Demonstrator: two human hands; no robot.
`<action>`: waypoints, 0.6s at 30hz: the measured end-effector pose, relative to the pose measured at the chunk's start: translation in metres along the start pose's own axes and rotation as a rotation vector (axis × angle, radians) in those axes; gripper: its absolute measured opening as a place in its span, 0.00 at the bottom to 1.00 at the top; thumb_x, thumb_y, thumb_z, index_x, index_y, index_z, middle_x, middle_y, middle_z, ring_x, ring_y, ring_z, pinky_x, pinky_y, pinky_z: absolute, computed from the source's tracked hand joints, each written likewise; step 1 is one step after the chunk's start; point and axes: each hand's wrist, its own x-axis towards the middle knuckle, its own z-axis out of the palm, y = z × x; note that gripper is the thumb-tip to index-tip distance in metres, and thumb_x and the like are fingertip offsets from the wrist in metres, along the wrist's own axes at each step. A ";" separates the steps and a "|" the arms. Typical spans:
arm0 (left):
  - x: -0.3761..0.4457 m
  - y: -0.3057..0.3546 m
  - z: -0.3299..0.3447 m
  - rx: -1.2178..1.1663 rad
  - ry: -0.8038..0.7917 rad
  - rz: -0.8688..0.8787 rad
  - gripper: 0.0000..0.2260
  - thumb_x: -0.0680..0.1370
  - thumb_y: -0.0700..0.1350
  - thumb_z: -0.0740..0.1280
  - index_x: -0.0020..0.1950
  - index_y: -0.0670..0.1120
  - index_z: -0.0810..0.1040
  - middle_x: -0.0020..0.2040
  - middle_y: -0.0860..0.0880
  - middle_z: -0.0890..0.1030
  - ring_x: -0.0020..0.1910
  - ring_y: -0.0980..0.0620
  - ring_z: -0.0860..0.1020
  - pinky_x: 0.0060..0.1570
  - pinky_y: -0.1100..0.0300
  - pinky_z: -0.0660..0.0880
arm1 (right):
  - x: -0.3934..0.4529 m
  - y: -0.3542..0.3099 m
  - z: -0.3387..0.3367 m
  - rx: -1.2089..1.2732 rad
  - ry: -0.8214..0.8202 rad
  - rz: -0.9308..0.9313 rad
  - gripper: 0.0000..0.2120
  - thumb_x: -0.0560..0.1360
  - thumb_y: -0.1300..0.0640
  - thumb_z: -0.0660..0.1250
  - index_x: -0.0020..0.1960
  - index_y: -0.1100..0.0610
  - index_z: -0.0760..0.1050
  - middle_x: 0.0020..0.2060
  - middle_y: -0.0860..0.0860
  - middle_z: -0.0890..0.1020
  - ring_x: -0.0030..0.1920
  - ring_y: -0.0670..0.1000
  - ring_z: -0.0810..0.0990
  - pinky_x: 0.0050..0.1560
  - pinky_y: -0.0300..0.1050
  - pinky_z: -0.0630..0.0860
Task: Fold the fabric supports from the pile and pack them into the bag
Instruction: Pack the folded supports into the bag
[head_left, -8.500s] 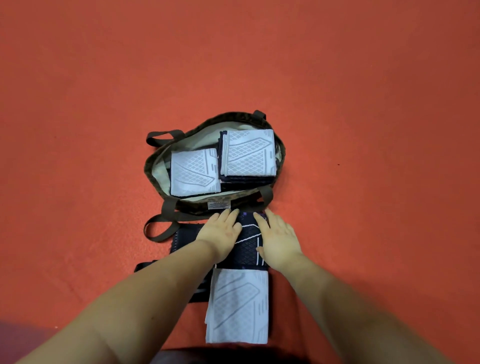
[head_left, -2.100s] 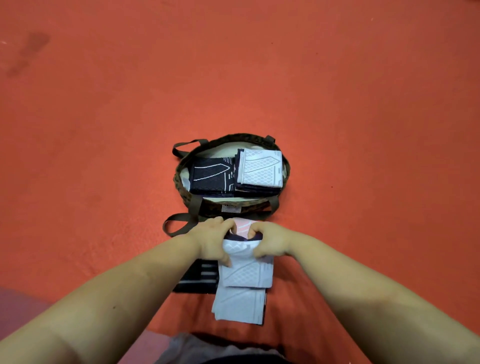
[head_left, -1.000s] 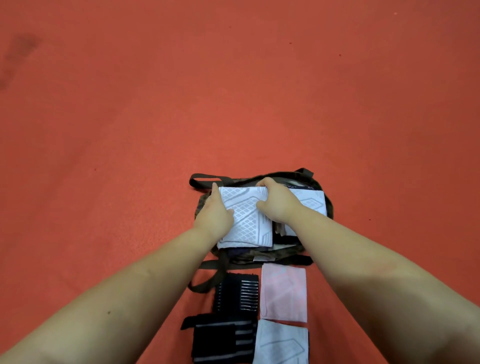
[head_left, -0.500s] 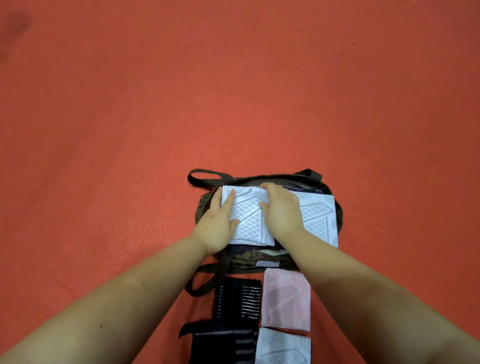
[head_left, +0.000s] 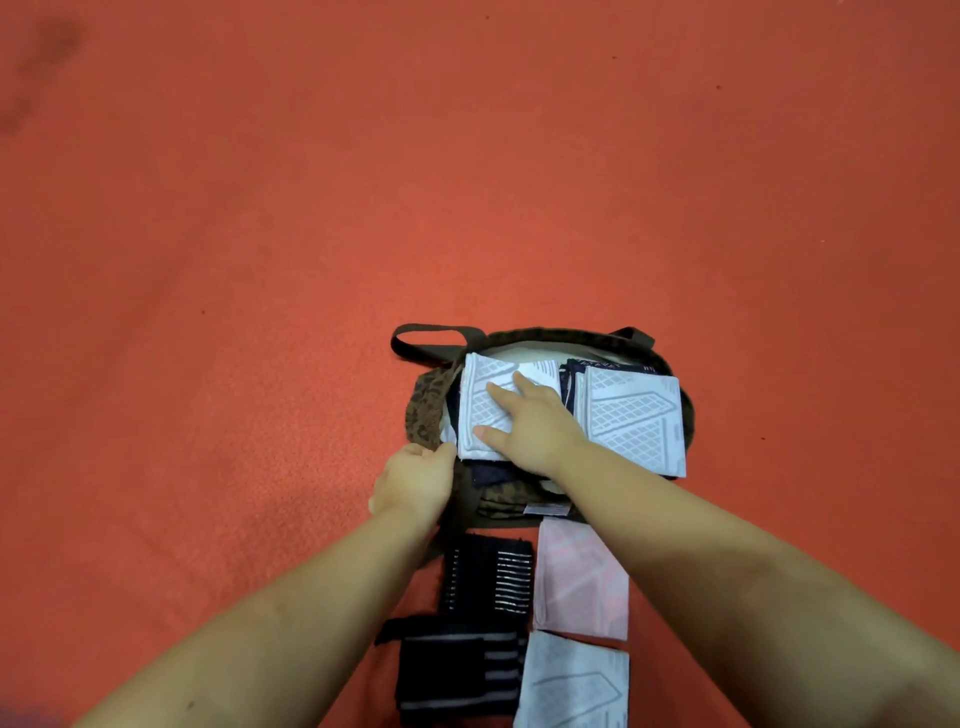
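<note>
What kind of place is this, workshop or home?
Can't say which; no furniture or walls show. It looks like a floor-level packing spot: red felt-like mat fills the view, with an open camouflage bag and folded fabric supports laid directly on it.

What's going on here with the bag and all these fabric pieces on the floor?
A person is packing folded fabric supports into a camouflage bag on a red floor. The right hand presses flat on a white folded support atop the bag's left stack, beside another white one. The left hand grips the bag's near edge. Black striped supports, a pink one and a white one wait outside.
</note>
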 end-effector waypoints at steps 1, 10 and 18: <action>-0.001 0.001 -0.002 0.045 -0.024 0.014 0.17 0.61 0.60 0.61 0.34 0.47 0.74 0.39 0.47 0.82 0.45 0.42 0.81 0.52 0.48 0.76 | 0.000 -0.001 -0.002 -0.003 -0.016 0.009 0.32 0.77 0.40 0.59 0.77 0.47 0.52 0.77 0.52 0.47 0.76 0.54 0.46 0.74 0.50 0.52; -0.010 0.004 -0.039 0.157 -0.203 0.226 0.13 0.62 0.51 0.69 0.21 0.47 0.72 0.21 0.54 0.72 0.31 0.46 0.72 0.39 0.55 0.69 | 0.010 -0.010 -0.014 -0.046 -0.099 0.082 0.33 0.76 0.41 0.62 0.76 0.48 0.54 0.77 0.54 0.49 0.76 0.57 0.48 0.74 0.51 0.53; -0.006 0.030 -0.046 0.559 -0.031 0.334 0.12 0.73 0.52 0.64 0.49 0.45 0.76 0.48 0.44 0.80 0.51 0.41 0.78 0.52 0.53 0.73 | -0.007 -0.018 0.005 -0.151 0.000 0.079 0.34 0.77 0.41 0.61 0.77 0.46 0.51 0.77 0.53 0.46 0.76 0.56 0.47 0.74 0.50 0.52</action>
